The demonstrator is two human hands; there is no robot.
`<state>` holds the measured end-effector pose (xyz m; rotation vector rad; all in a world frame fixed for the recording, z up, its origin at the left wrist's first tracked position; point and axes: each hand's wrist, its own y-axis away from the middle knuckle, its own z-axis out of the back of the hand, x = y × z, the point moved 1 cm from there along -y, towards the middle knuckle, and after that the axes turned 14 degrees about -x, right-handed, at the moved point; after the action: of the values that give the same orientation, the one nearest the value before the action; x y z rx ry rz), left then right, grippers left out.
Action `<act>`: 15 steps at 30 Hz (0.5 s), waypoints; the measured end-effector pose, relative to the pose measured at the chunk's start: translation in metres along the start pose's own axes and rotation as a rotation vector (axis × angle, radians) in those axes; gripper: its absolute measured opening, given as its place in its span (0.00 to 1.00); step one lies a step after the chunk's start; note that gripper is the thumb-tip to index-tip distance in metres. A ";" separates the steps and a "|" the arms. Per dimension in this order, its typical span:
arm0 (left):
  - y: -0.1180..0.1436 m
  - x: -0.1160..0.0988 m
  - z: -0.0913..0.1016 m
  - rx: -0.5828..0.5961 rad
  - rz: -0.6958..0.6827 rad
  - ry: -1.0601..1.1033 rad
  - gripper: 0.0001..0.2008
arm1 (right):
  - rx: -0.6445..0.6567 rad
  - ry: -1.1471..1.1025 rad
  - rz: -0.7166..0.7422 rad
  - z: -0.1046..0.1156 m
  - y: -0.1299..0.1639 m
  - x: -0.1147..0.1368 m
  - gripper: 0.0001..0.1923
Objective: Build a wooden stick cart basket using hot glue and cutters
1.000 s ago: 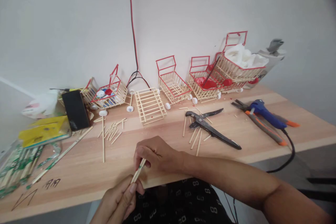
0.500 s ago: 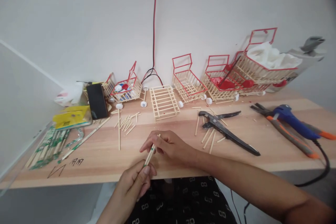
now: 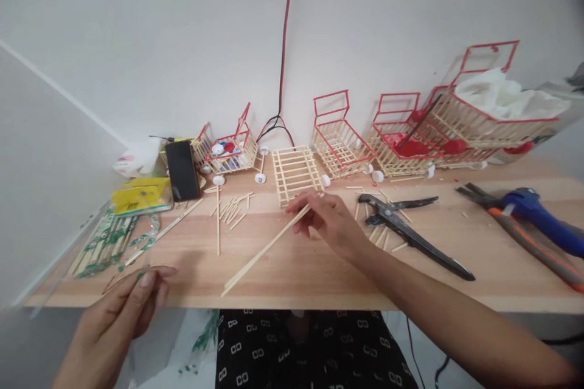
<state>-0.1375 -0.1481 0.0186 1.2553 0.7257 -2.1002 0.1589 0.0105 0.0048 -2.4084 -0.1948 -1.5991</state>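
A pair of wooden chopsticks (image 3: 266,249) slants over the front of the table, gripped at its upper end by my right hand (image 3: 335,228). The two sticks fan slightly apart at their lower tips. Off to the left, at the table's front edge, my left hand (image 3: 125,307) is closed in a pinch with a scrap of green wrapper (image 3: 141,276) showing between thumb and fingers. Just beyond my right hand rests a wooden stick grid (image 3: 296,173). Short cut sticks (image 3: 232,211) lie scattered on the tabletop (image 3: 191,279).
Small stick-built carts with red rims, such as one cart (image 3: 342,149), line the wall. Black cutters (image 3: 406,231) and orange-grey pliers (image 3: 524,237) lie right. Wrapped chopsticks (image 3: 103,243), a yellow packet (image 3: 141,196) and a phone (image 3: 183,171) are left.
My hands have separated: the right moved up and right with the chopsticks, the left down and left. The green band is off the sticks, and green shows in my left hand. The view shifted slightly.
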 end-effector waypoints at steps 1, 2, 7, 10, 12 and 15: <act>0.002 -0.005 -0.004 0.088 -0.044 -0.051 0.23 | 0.058 0.026 -0.027 -0.003 0.003 -0.003 0.25; 0.006 -0.011 -0.010 0.199 -0.090 -0.109 0.21 | 0.106 0.059 -0.054 -0.006 0.006 -0.006 0.26; 0.045 -0.034 -0.053 0.704 -0.286 -0.140 0.20 | 0.145 0.205 -0.105 -0.012 0.014 -0.011 0.27; 0.056 -0.034 -0.064 0.684 -0.307 -0.157 0.19 | 0.132 0.239 -0.094 -0.012 0.015 -0.011 0.27; 0.059 -0.031 -0.065 0.667 -0.312 -0.162 0.19 | 0.141 0.245 -0.087 -0.012 0.016 -0.011 0.27; 0.058 -0.025 -0.059 0.651 -0.302 -0.185 0.19 | 0.174 0.215 -0.076 -0.013 0.017 -0.013 0.28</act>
<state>-0.0522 -0.1409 0.0084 1.2942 0.1433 -2.7942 0.1464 -0.0090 -0.0049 -2.1061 -0.3726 -1.7799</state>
